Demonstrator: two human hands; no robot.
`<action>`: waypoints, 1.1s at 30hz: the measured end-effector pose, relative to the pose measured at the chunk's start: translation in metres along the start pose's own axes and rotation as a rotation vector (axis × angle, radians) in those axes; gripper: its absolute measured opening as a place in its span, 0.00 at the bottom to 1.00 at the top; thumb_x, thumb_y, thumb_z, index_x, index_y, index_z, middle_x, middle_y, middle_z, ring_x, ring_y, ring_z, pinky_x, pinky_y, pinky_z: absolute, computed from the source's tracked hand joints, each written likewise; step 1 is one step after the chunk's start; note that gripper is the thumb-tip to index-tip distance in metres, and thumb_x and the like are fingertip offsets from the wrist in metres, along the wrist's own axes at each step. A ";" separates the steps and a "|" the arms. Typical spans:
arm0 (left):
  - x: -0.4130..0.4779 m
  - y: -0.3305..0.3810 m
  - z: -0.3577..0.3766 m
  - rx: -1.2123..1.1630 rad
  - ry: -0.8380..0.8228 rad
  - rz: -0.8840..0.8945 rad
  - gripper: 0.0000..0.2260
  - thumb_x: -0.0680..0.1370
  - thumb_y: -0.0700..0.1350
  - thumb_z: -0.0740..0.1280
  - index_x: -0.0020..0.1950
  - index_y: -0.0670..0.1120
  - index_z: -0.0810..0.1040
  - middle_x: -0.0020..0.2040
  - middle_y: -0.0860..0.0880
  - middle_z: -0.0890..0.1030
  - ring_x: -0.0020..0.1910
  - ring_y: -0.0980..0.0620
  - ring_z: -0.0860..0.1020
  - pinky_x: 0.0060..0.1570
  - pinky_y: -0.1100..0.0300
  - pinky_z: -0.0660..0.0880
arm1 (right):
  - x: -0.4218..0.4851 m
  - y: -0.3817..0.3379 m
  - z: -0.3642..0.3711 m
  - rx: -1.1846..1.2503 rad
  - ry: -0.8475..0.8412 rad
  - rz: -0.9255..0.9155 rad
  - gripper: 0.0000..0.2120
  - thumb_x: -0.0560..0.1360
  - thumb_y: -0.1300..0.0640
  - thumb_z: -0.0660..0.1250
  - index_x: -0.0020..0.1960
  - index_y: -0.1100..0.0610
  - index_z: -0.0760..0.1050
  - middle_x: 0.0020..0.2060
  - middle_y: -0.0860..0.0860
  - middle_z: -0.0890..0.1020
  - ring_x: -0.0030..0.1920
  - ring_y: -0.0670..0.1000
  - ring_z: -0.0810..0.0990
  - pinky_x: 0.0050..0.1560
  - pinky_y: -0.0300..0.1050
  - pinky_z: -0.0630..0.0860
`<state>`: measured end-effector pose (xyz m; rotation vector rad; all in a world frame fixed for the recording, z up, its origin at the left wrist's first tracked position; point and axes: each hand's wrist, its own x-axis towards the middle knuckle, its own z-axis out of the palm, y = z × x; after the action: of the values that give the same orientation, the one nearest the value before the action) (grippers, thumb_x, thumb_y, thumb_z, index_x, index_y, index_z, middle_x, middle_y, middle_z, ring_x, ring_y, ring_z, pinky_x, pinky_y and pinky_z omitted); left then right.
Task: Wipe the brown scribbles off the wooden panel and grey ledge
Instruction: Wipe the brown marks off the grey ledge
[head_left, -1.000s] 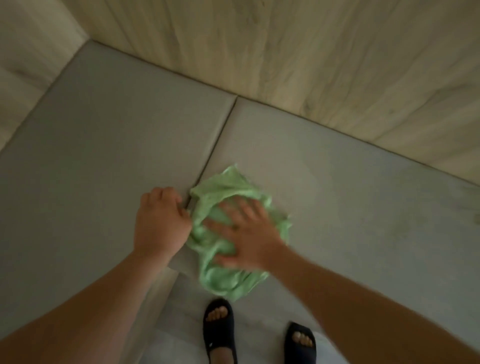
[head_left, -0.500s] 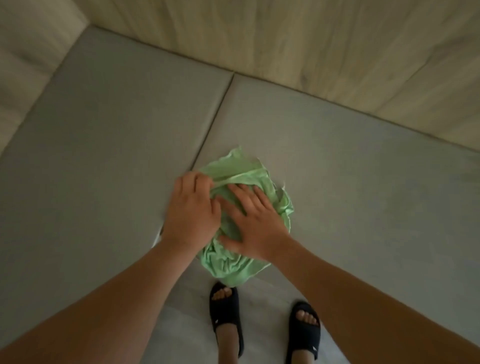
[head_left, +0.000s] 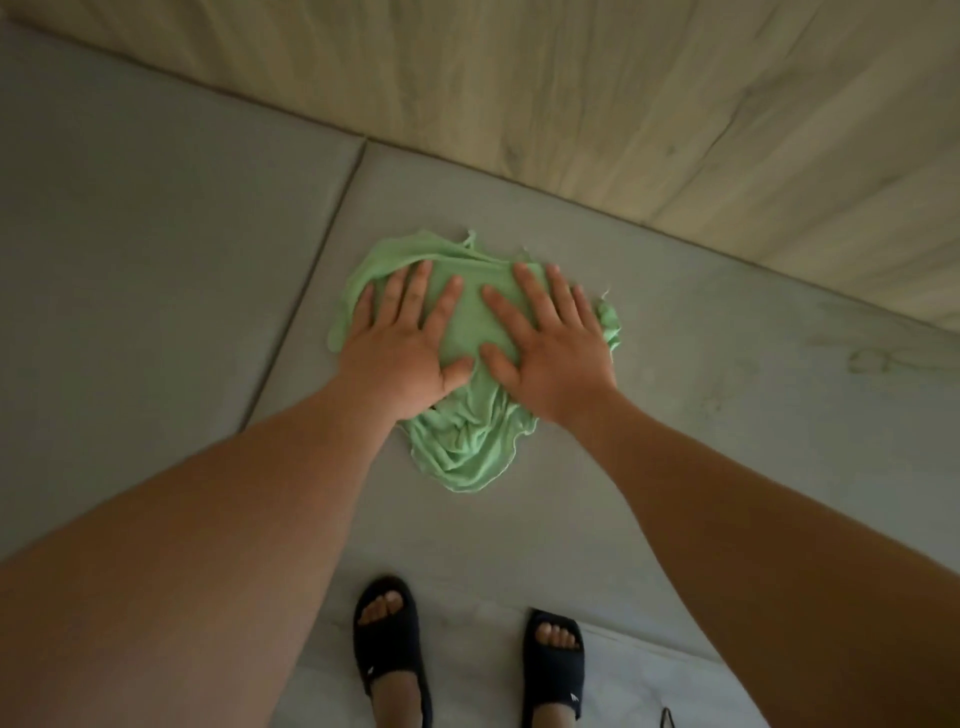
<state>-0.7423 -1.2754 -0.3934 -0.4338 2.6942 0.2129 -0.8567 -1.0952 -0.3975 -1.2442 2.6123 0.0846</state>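
From my feed I see both palms flat on a crumpled green cloth (head_left: 470, 441) that lies on the grey ledge (head_left: 156, 270), just right of the seam (head_left: 318, 275) that splits the ledge into two slabs. The cloth is broad at its far end, toward the wooden panel (head_left: 623, 104), and narrows to a bunched, folded tail that points back at me. Its long axis therefore runs from the panel side toward my feet, roughly parallel to the seam, and its far edge stops short of the panel. My left hand (head_left: 402, 348) presses on the cloth's left half with fingers straight and spread, gripping nothing, its fingertips aimed at the panel. My right hand (head_left: 550, 353) presses on the right half in the same way, fingers splayed and flat. The two thumbs nearly meet over the middle of the fabric. Faint scribbles (head_left: 883, 358) show on the ledge well to the right of the cloth, close under the panel, too dim for me to judge their colour. Below the ledge's near edge I can see two black sandals (head_left: 392, 649) on the floor.
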 end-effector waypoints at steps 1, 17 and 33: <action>0.000 0.001 0.002 0.005 -0.018 -0.004 0.42 0.76 0.74 0.47 0.81 0.59 0.31 0.82 0.47 0.29 0.82 0.44 0.33 0.79 0.40 0.36 | -0.001 -0.005 0.001 0.013 -0.004 0.032 0.33 0.81 0.32 0.43 0.84 0.40 0.44 0.84 0.50 0.44 0.83 0.59 0.40 0.82 0.60 0.41; -0.141 -0.010 0.039 -0.448 0.185 0.076 0.28 0.71 0.58 0.61 0.65 0.45 0.79 0.70 0.41 0.73 0.70 0.38 0.73 0.70 0.40 0.71 | -0.139 -0.112 0.028 0.186 0.128 -0.161 0.34 0.80 0.46 0.59 0.83 0.54 0.59 0.82 0.61 0.56 0.83 0.64 0.50 0.82 0.63 0.48; -0.093 0.026 0.024 -0.104 0.006 -0.022 0.30 0.82 0.61 0.62 0.82 0.61 0.57 0.84 0.47 0.53 0.82 0.38 0.52 0.74 0.32 0.56 | -0.092 0.055 0.018 0.202 0.055 0.668 0.39 0.77 0.25 0.47 0.84 0.39 0.50 0.84 0.57 0.50 0.83 0.65 0.45 0.80 0.68 0.46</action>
<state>-0.6616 -1.2207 -0.3752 -0.4954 2.6912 0.3464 -0.8397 -0.9883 -0.3952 -0.2799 2.8774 -0.0953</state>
